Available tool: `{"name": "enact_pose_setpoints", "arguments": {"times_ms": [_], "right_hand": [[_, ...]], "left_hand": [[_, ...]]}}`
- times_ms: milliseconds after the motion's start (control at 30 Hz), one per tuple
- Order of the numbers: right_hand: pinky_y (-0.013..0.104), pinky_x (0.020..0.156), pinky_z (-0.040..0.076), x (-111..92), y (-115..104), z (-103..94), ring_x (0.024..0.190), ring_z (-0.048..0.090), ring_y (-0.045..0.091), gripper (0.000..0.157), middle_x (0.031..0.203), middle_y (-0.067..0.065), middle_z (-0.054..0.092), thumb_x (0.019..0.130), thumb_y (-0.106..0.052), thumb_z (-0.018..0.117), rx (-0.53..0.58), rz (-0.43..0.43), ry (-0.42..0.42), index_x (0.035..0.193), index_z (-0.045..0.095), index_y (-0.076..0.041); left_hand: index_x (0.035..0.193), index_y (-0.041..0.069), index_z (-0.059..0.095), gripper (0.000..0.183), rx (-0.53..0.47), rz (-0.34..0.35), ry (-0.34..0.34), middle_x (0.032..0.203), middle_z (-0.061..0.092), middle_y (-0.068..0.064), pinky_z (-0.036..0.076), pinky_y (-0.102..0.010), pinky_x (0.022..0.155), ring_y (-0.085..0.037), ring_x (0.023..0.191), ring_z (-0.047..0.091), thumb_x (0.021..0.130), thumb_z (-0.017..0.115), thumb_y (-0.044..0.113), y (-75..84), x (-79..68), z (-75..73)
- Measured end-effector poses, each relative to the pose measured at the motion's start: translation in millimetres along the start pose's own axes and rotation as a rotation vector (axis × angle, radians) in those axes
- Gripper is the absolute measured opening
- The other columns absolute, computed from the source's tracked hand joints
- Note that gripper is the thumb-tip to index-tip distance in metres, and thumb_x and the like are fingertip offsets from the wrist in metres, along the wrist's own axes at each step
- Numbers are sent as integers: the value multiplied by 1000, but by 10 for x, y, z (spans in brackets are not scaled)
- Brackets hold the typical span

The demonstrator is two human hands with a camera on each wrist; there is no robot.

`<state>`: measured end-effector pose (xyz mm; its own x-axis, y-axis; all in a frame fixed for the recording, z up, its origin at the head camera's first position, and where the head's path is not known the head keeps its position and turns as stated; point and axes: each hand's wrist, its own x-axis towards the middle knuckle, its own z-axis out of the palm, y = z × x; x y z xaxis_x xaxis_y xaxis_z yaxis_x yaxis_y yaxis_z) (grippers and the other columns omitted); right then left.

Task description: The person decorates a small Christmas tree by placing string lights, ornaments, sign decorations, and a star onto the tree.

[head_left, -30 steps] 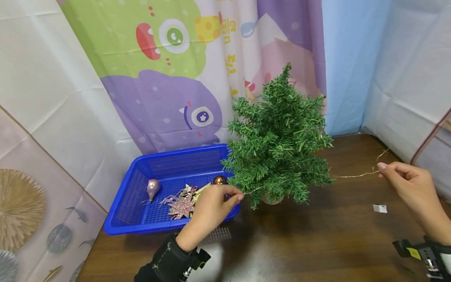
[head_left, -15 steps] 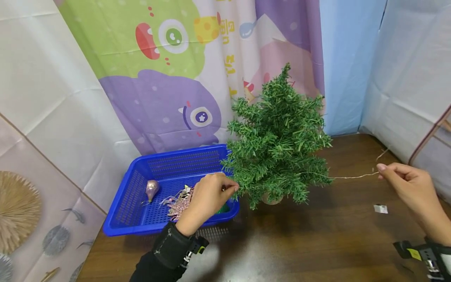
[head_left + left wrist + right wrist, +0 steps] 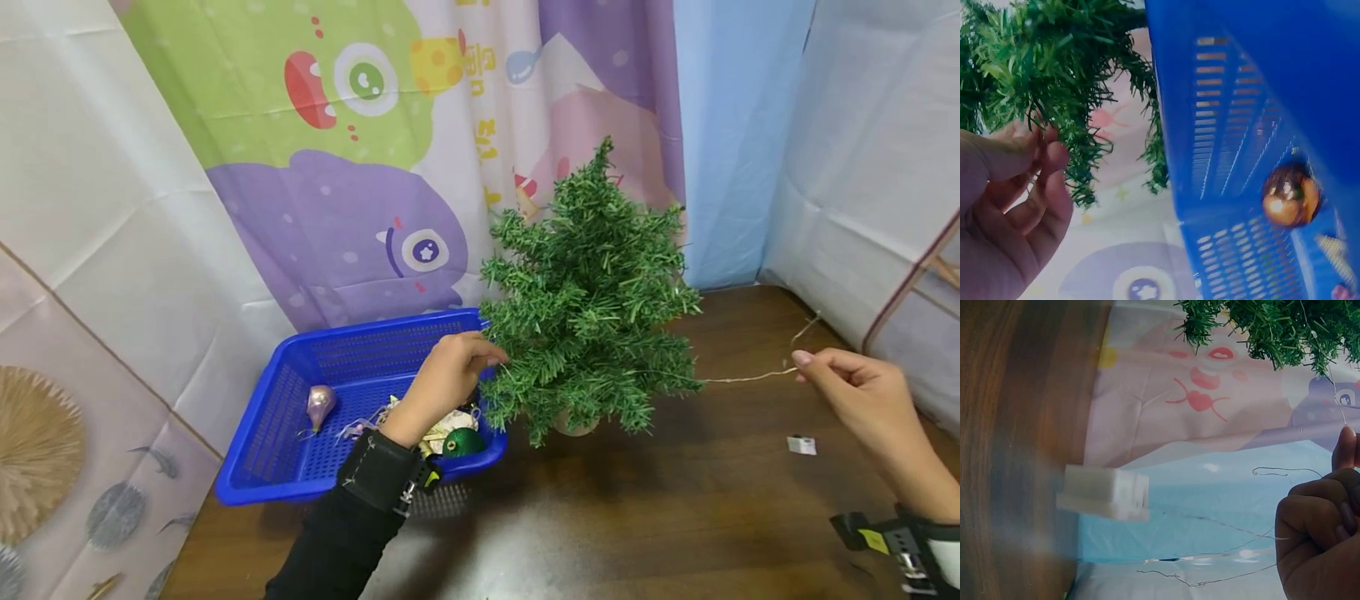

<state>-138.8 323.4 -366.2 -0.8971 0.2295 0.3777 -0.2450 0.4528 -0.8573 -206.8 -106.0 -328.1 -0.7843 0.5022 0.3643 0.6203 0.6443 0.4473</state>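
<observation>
A small green artificial Christmas tree (image 3: 588,292) stands on the table, with a thin wire of string lights (image 3: 738,380) running across its lower branches. My left hand (image 3: 448,375) pinches the wire between thumb and fingertips, right at the tree's lower left branches; in the left wrist view a fine strand shows among the fingers. Off to the tree's right, my right hand (image 3: 870,404) grips the other stretch of wire between thumb and index finger, drawn nearly straight. Loose wire trails behind that hand towards a white box (image 3: 1107,490) in the right wrist view.
Left of the tree, a blue plastic basket (image 3: 258,433) holds a pink teardrop bauble (image 3: 320,404), a green bauble (image 3: 462,442), a copper ball (image 3: 1291,195) and other ornaments. A small white packet (image 3: 801,445) lies on the brown table (image 3: 660,517). Printed curtains hang behind.
My left hand has moved up and slightly inward along the tree's left side, uncovering the green bauble. The right hand keeps nearly the same place, still holding the wire.
</observation>
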Motion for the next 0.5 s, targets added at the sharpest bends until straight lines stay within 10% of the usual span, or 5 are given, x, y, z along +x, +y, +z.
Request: {"name": "enact_pose_setpoints", "arguments": {"times_ms": [333, 500], "right_hand": [[19, 54, 32, 9, -25, 11, 62, 42, 4, 24, 63, -14, 59, 93, -13, 62, 3, -1, -21, 71, 68, -9], [22, 52, 30, 19, -25, 42, 59, 39, 6, 24, 62, -13, 56, 93, -13, 62, -14, -11, -23, 70, 66, -7]], "left_hand": [[87, 13, 77, 9, 132, -123, -2, 88, 72, 0, 51, -37, 72, -19, 81, 65, 84, 71, 7, -38, -60, 2], [87, 6, 75, 9, 8, -121, -75, 85, 71, -6, 53, -28, 70, -19, 77, 66, 84, 69, -1, -32, -88, 12]]}}
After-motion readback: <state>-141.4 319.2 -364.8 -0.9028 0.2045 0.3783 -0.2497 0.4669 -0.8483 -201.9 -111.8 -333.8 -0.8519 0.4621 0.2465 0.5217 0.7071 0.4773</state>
